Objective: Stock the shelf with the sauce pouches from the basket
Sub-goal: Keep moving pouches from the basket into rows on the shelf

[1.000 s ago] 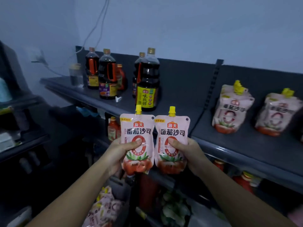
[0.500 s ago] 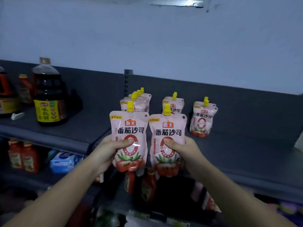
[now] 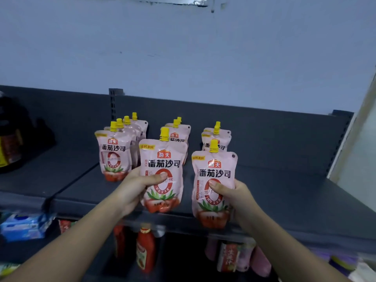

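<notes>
My left hand (image 3: 136, 190) grips a pink sauce pouch with a yellow cap (image 3: 162, 159), held upright over the front of the dark grey shelf (image 3: 284, 200). My right hand (image 3: 234, 198) grips a second pouch (image 3: 214, 171), upright at the shelf's front edge and a little lower. Behind them, three rows of the same pouches stand on the shelf: a left row (image 3: 115, 155), a middle row (image 3: 179, 132) and a right row (image 3: 218, 137). The basket is out of view.
A dark sauce bottle (image 3: 10, 147) stands on the shelf at the far left. Below the shelf are red ketchup bottles (image 3: 145, 249), other pouches (image 3: 230, 257) and a blue pack (image 3: 24, 226). A pale wall panel (image 3: 358, 159) bounds the shelf on the right.
Both hands have carried their pouches forward over the shelf and apart from each other. The view has swung right, from the bottles toward the pouch rows.
</notes>
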`<move>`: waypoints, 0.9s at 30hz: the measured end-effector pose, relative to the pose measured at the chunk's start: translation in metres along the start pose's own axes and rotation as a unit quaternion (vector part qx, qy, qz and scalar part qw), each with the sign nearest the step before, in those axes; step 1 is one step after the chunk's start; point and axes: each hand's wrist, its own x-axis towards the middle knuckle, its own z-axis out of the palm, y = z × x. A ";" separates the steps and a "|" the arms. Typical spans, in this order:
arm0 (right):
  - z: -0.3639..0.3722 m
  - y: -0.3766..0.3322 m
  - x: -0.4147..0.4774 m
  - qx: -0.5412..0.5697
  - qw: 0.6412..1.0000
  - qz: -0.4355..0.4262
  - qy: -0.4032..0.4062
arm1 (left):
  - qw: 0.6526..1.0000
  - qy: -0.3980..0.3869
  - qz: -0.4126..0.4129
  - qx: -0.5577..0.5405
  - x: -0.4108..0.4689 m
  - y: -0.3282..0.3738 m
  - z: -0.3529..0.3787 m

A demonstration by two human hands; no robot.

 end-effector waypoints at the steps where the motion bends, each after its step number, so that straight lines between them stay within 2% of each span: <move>1: -0.002 0.000 0.004 0.008 1.000 0.000 0.002 | 1.000 0.001 -0.001 0.002 0.008 0.000 0.000; 9: -0.015 -0.005 0.046 -0.023 0.998 -0.015 0.062 | 0.999 -0.015 -0.028 -0.018 0.074 0.000 -0.013; 16: -0.021 -0.002 0.095 0.009 0.996 0.002 0.094 | 0.999 -0.040 -0.036 0.001 0.131 -0.003 -0.028; 21: -0.024 0.008 0.117 0.037 0.995 -0.008 0.095 | 0.997 -0.053 -0.051 0.040 0.157 -0.011 -0.034; 27: -0.034 0.015 0.139 0.009 0.996 -0.025 0.088 | 0.996 -0.070 -0.055 0.020 0.169 -0.022 -0.036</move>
